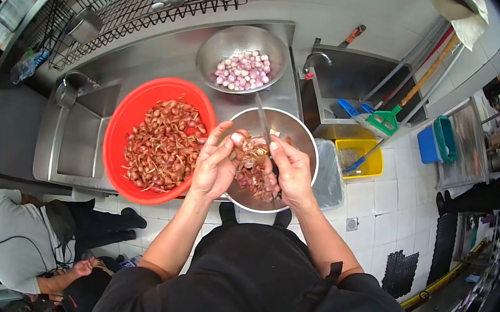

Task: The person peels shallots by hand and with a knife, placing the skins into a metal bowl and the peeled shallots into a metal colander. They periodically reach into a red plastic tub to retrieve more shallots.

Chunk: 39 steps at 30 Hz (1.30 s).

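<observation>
Fingers first: those of our left hand (214,167) were clamped on a shallot (238,138), thumb against fingertips; those of our right hand (293,172) were closed round the dark handle of a knife (263,120). Both hands we held over the peelings bowl (279,121), side by side and apart.

Setting, largest down, all placed from the peelings bowl. Steel counter (222,104): ran beyond it and off to its left. Person in a grey shirt (15,239): well apart from it, low on the left. Red basin (116,139): just left of it, heaped with unpeeled shallots (164,145), reddish-brown, some with stringy ends. Steel bowl (211,57): just beyond it, slightly left, holding peeled shallots (242,71), pale with purple-pink patches. Yellow bin (365,175): on the floor to its right, past a clear plastic bag (329,181).

Smaller finds. Papery skins (254,172): loose inside the peelings bowl, partly hidden by our hands. Knife: above it, blade pointing towards its far side. Shallot: smallest item we noted, above its left part, partly covered by our fingertips.
</observation>
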Motion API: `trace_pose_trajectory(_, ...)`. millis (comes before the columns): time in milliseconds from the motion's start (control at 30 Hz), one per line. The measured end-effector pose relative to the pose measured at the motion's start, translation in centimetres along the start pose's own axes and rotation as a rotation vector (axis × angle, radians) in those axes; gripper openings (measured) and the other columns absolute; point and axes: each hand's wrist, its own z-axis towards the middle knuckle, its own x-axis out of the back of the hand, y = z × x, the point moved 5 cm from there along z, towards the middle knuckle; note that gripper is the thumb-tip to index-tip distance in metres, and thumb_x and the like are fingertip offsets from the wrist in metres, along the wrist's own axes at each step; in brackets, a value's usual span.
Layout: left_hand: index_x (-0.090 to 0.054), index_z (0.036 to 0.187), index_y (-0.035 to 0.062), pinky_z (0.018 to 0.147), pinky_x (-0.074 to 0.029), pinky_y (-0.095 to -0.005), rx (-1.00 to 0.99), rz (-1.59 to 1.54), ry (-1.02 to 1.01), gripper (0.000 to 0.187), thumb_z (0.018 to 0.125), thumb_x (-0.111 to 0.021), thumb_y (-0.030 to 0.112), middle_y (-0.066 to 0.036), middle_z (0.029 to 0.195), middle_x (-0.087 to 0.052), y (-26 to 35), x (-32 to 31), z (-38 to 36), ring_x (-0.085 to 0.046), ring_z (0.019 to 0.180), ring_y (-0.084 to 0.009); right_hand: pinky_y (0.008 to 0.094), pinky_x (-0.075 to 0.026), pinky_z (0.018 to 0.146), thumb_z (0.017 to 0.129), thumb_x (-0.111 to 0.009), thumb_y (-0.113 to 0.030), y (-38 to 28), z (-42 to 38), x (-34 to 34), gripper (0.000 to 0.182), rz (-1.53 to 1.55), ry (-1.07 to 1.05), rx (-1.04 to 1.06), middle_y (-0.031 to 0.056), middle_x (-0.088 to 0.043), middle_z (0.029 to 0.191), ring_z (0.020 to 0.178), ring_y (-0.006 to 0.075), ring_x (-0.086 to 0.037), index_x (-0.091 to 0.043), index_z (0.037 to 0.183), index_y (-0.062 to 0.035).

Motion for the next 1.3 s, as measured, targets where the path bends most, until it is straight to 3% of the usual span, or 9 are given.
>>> trace_pose_trajectory(133,-0.049,0.134,0.0075,0.089,-0.05,-0.028,-0.003,-0.105,0.034,0.035,0.099,-0.055,0.008,-0.01,0.124,-0.059,0.0,1.5,0.3,-0.06,0.105,-0.0151,0.0198,-0.037,0.043,0.103,-0.05,-0.022,1.2,1.5,3.4,0.032,-0.303,0.096,0.175,0.0003,-0.057,0.065,0.048,0.0049,-0.048,-0.064,0.124,-0.0011)
trace_pose_trajectory(200,-0.05,0.133,0.0061,0.088,-0.05,-0.027,-0.023,-0.095,0.036,0.034,0.099,-0.055,0.008,-0.01,0.123,-0.06,0.0,2.4,0.3,-0.061,0.103,-0.0149,0.0207,-0.042,0.054,0.102,-0.049,-0.019,1.2,1.8,4.1,0.031,-0.886,0.05,0.193,0.0004,-0.058,0.068,0.058,0.0051,-0.052,-0.064,0.121,0.0018)
trace_pose_trajectory(300,-0.051,0.13,0.0037,0.089,-0.052,-0.0277,-0.041,-0.004,0.075,0.032,0.099,-0.055,0.008,-0.009,0.115,-0.062,0.3,2.6,0.3,-0.063,0.099,-0.0169,0.0219,-0.043,0.061,0.1,-0.05,-0.016,2.0,1.5,4.2,0.031,-0.916,0.132,0.415,-0.0013,-0.057,0.071,0.066,0.0048,-0.052,-0.063,0.122,0.0028)
trace_pose_trajectory(400,-0.053,0.127,0.0028,0.089,-0.054,-0.0291,-0.082,0.026,0.111,0.029,0.099,-0.055,0.008,-0.009,0.109,-0.064,0.9,0.8,-0.2,-0.064,0.1,-0.0192,0.029,-0.049,0.065,0.098,-0.055,-0.015,0.7,-0.1,2.2,0.036,-0.58,0.095,0.327,0.0051,-0.069,0.085,0.072,0.0116,-0.062,-0.058,0.129,0.0032)
trace_pose_trajectory(500,-0.055,0.124,0.0021,0.09,-0.054,-0.0311,-0.064,0.076,0.153,0.027,0.098,-0.056,0.006,-0.009,0.111,-0.064,0.5,0.8,-0.2,-0.065,0.102,-0.0204,0.0244,-0.046,0.064,0.098,-0.056,-0.011,-0.9,-2.1,-1.1,0.037,-0.394,-0.06,0.291,0.0007,-0.063,0.08,0.071,0.0053,-0.057,-0.055,0.132,0.0027)
trace_pose_trajectory(633,-0.058,0.121,0.0,0.087,-0.055,-0.0309,-0.139,0.162,0.152,0.026,0.096,-0.059,0.003,-0.01,0.111,-0.066,0.7,-0.6,-0.7,-0.066,0.1,-0.0203,0.0223,-0.046,0.064,0.097,-0.056,-0.009,-0.5,-2.1,-2.7,0.039,-0.354,-0.111,0.293,-0.0001,-0.061,0.08,0.071,0.0028,-0.054,-0.052,0.134,0.0054)
trace_pose_trajectory(1000,-0.06,0.115,-0.0066,0.083,-0.052,-0.0254,-0.361,0.619,0.183,0.025,0.09,-0.065,-0.005,-0.008,0.103,-0.066,1.8,-1.3,-1.4,-0.064,0.094,-0.0128,0.0275,-0.051,0.077,0.095,-0.059,-0.012,-1.5,-1.7,-3.3,0.045,-0.604,-0.123,0.416,0.0172,-0.069,0.093,0.083,0.0117,-0.065,-0.051,0.135,0.008)
trace_pose_trajectory(1067,-0.06,0.114,-0.0078,0.083,-0.052,-0.0263,-0.388,0.62,0.134,0.026,0.089,-0.066,-0.007,-0.009,0.103,-0.066,1.3,-1.5,-1.7,-0.064,0.094,-0.0131,0.0285,-0.051,0.081,0.095,-0.059,-0.012,-1.3,-1.2,-3.2,0.042,-0.655,-0.068,0.614,0.0171,-0.07,0.096,0.088,0.012,-0.065,-0.054,0.132,0.0085)
trace_pose_trajectory(1300,-0.06,0.114,-0.0106,0.086,-0.052,-0.0282,-0.72,1.129,0.078,0.029,0.086,-0.068,-0.008,-0.014,0.106,-0.065,1.8,-3.2,-2.6,-0.063,0.096,-0.0151,0.0283,-0.051,0.087,0.098,-0.06,-0.012,-0.2,0.3,-2.9,0.039,-0.354,-0.097,0.393,0.015,-0.07,0.103,0.095,0.0128,-0.063,-0.055,0.13,0.0097)
